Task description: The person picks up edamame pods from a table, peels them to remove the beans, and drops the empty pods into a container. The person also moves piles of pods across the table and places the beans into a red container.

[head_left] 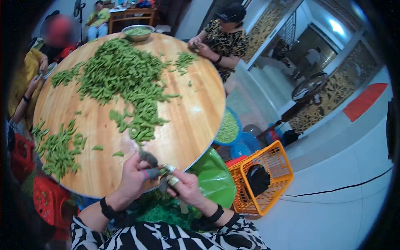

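Observation:
My left hand is closed at the table's near edge, dark grey covers on its fingertips. Close against it, my right hand is pinched too, with grey and whitish coverings on its fingers. Between the fingertips of both hands shows a small green bean pod, partly hidden. Beyond them, a large heap of green bean pods spreads over the round wooden table. Two loose pods lie near my left hand. Below my right hand is a bright green basin.
A smaller pod pile lies at left. A metal bowl stands at the far edge. Right of the table are a blue basin of shelled beans and an orange crate. Red stools stand at left. Other people sit around the table.

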Demonstrator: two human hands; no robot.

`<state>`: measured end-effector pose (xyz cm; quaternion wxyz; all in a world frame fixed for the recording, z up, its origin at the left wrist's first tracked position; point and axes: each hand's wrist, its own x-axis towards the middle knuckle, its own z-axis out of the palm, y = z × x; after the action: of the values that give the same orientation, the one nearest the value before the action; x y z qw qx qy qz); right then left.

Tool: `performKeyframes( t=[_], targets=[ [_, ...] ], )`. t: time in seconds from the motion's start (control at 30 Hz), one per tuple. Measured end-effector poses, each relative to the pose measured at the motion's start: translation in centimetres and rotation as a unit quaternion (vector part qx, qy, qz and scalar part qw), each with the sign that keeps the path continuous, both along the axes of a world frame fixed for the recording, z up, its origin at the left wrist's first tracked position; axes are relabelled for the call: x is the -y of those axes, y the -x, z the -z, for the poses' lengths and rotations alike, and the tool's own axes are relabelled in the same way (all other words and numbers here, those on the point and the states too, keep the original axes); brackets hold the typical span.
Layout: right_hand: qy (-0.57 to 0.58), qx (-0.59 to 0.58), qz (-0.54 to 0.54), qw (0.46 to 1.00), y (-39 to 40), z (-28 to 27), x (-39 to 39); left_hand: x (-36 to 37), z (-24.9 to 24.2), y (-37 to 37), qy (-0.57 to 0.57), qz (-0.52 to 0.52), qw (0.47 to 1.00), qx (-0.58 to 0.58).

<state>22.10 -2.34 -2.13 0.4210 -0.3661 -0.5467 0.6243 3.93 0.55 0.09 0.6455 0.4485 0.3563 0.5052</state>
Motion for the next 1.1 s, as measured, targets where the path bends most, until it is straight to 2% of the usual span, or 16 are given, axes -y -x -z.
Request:
performKeyframes(
  t=[0.07, 0.2, 0.27, 0.3, 0.37, 0.5, 0.53, 0.6, 0.67, 0.73, 0.77, 0.83, 0.93, 1.0, 1.07, 1.1],
  targets=[
    [-0.023, -0.027, -0.002, 0.999, -0.1, -0.8, 0.0, 0.3, -0.4, 0.1, 0.121, 0.049, 0.983, 0.126],
    [0.054, -0.112, -0.031, 0.992, -0.8, -0.8, 0.1, -0.1, -0.1, 0.1, 0.208, 0.087, 0.958, 0.175],
    [-0.185, 0.103, -0.04, 0.976, -1.3, -1.0, 0.1, -0.1, 0.2, 0.3, 0.205, 0.087, 0.964, 0.143],
    [-0.182, 0.101, -0.04, 0.977, -1.4, -0.3, -0.2, 0.1, 0.4, 0.3, 0.205, 0.088, 0.968, 0.112],
    [-0.422, 0.204, -0.003, 0.883, -1.7, 1.4, -0.8, 0.5, 0.5, -0.1, 0.203, 0.074, 0.971, 0.101],
    [-0.442, 0.21, 0.013, 0.872, -1.9, 2.0, -0.6, 1.0, 1.3, -1.0, 0.161, 0.01, 0.984, 0.074],
    [-0.436, 0.168, 0.033, 0.883, -1.6, 2.3, -0.7, 1.1, 1.2, -0.7, 0.141, 0.027, 0.989, 0.035],
    [-0.116, 0.182, -0.003, 0.976, -1.7, 0.0, 0.4, 1.2, 0.7, -0.4, 0.047, 0.044, 0.997, -0.032],
    [0.101, 0.006, -0.003, 0.995, -1.1, -0.9, 0.2, 1.2, 1.2, -0.3, 0.001, 0.042, 0.999, -0.024],
    [0.143, -0.035, -0.015, 0.989, -1.1, -1.1, 0.1, 1.4, 1.5, 0.3, -0.138, 0.027, 0.971, -0.192],
    [0.179, -0.068, -0.015, 0.981, -1.1, -1.1, 0.0, 1.3, 1.5, 0.4, -0.137, 0.024, 0.971, -0.196],
    [0.189, -0.067, -0.017, 0.98, -0.9, -0.7, -0.1, 1.1, 1.6, 0.5, -0.457, -0.07, 0.815, -0.348],
    [0.205, -0.057, -0.021, 0.977, -0.7, -0.9, 0.0, 1.0, 2.2, 0.6, -0.49, -0.064, 0.765, -0.413],
    [0.215, -0.049, -0.02, 0.975, -0.6, -0.7, 0.4, 1.0, 2.5, 0.7, -0.494, -0.075, 0.764, -0.408],
    [0.154, -0.019, -0.006, 0.988, -0.4, -0.4, 0.8, 0.9, 2.1, 1.1, -0.424, -0.038, 0.836, -0.346],
    [0.155, -0.02, -0.006, 0.988, -0.2, -0.5, 0.9, 1.0, 2.0, 1.0, -0.423, -0.037, 0.837, -0.347]
  ],
)
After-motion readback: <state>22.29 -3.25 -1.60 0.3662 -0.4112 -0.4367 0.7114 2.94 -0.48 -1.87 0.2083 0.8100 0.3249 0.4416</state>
